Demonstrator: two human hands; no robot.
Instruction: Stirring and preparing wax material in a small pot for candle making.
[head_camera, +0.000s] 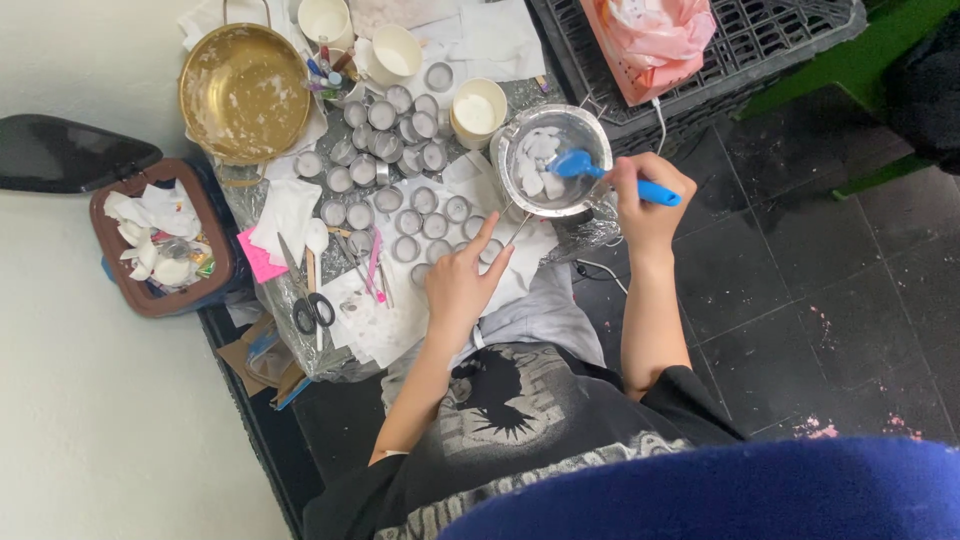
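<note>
Right hand: while my right hand is closed around the handle of the blue spatula, its blade rests inside the steel pot.
Left hand: my left hand lies flat and loosely spread on the white paper just left of the pot, index finger stretched toward the pot's edge, holding nothing.
Steel pot: it sits at the right end of the low table, with white wax chunks inside, under the spatula blade.
Small tins: a cluster of round metal tealight cups spreads left of the pot, the nearest ones just beyond my left fingertips.
White cup: a cup filled with white stands just up-left of the pot.
Scissors: black-handled scissors lie well left of the pot, past my left hand.
Brass bowl: a large brass bowl sits far left of the pot, beyond the tins.
Brown bin: a brown bin of white scraps stands farthest left of the pot, off the table.
</note>
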